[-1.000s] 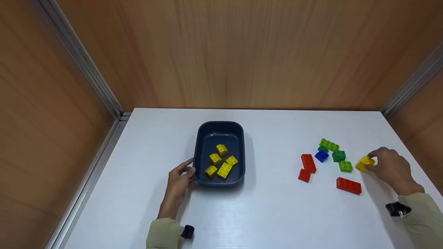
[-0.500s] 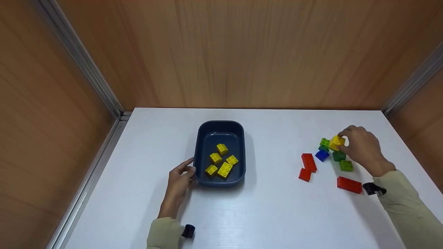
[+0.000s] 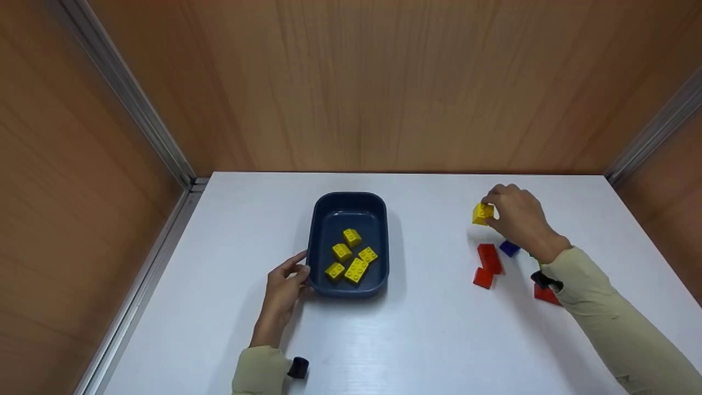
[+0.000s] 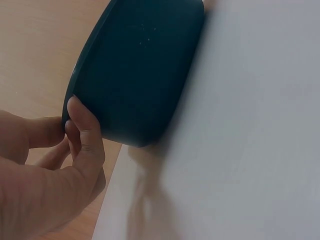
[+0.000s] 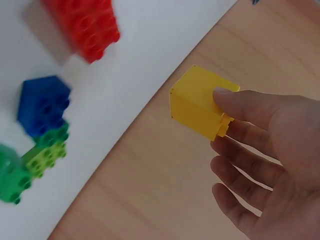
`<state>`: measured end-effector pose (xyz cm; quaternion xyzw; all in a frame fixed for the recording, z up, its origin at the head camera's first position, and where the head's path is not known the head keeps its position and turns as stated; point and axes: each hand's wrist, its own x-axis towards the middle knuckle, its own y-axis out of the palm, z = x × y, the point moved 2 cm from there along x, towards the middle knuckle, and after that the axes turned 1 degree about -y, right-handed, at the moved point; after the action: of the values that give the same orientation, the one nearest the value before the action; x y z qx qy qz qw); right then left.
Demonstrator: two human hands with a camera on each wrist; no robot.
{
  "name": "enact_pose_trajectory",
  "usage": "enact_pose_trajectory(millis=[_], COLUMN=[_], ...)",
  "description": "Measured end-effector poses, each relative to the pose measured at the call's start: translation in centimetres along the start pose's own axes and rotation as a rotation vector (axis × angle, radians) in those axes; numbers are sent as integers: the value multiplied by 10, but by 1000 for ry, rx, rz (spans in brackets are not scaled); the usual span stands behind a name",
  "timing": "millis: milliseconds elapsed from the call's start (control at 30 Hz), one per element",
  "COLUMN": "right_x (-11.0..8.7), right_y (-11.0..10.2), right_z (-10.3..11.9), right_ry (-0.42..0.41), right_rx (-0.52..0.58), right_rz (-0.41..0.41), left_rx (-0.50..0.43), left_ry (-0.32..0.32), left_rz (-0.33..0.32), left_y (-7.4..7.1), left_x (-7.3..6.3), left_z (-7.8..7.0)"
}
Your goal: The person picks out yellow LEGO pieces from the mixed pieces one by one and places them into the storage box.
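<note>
My right hand [image 3: 518, 218] pinches a yellow building block [image 3: 481, 214] between thumb and fingers, held up above the table. In the right wrist view the thumb lies on the side of that yellow block [image 5: 200, 100], and its studs face the fingers. At the middle-left of the table, my left hand [image 3: 283, 285] pinches the rim of a dark blue tray [image 3: 351, 292] at its near left corner. The left wrist view shows the thumb [image 4: 86, 120] against the tray's outer wall. Several yellow blocks [image 3: 356, 270] lie inside the tray.
Two red blocks [image 3: 490, 259] lie touching, with a blue block [image 3: 509, 248] to their right. Another red block [image 3: 545, 295] is partly behind the right wrist's black strap. Green blocks [image 5: 42, 157] are mostly hidden by the right arm in the head view. Wooden panels [image 3: 351, 88] enclose the table.
My right hand has carried the yellow block leftward from the table's right side, passing over the green blocks. The left hand and the tray have stayed in place.
</note>
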<state>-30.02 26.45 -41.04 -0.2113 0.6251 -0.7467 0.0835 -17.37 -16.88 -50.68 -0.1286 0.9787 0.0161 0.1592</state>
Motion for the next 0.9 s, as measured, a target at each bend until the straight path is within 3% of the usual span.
enact_pose_trajectory(millis=[333, 900], right_x=[30, 66], right_y=[5, 11], right_z=[48, 124], right_ry=[-110, -211], right_rx=[-12, -12], right_rz=[-10, -17], left_rx=[-10, -18], left_ry=[-1, 4], left_rz=[4, 8], left_y=[0, -3], left_x=[-1, -1], left_z=[0, 1])
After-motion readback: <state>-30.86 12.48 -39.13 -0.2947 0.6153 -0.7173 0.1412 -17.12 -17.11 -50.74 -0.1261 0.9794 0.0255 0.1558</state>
